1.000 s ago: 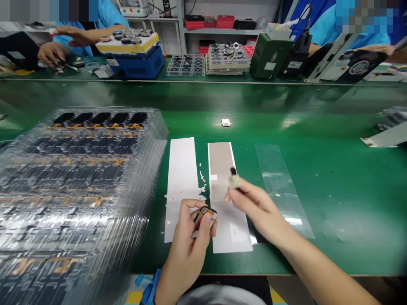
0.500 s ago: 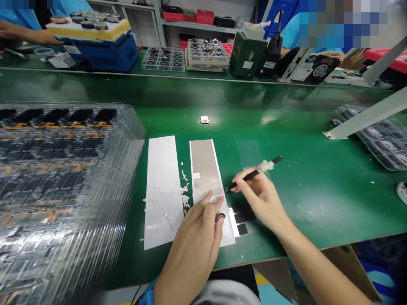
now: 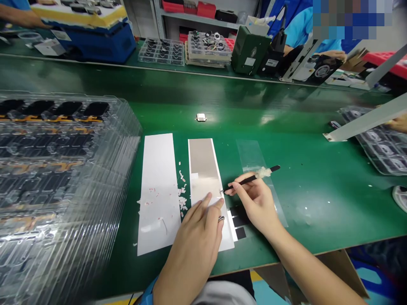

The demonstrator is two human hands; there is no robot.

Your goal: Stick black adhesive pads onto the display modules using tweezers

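Note:
On the green bench a narrow sheet with a grey-beige film point(image 3: 202, 159) lies in front of me. My left hand point(image 3: 200, 231) rests on its lower half, fingers stretched out and pressing down; a ring-like band shows on one finger. Between the fingertips of my right hand point(image 3: 254, 199) is a slim black pen-like tool point(image 3: 246, 180), with a pale wad wrapped near its back end. Its fine metal tip is at the sheet's right edge, close to my left fingertips. Black rectangular pieces point(image 3: 240, 216) lie partly under the right hand. A clear film point(image 3: 249, 152) extends behind that hand.
A white sheet point(image 3: 157, 169) and small pale scraps point(image 3: 182, 201) lie left of the film sheet. Stacked clear trays point(image 3: 124, 140) fill the left side. A small metallic part point(image 3: 201, 117) sits farther back. At right, a slanted post point(image 3: 365, 118) stands before more trays point(image 3: 384, 146).
The tool's tip has moved slightly left onto the sheet's edge. My left hand stays pressed on the sheet. The view has shifted a little, and another person's hand now shows at the far right.

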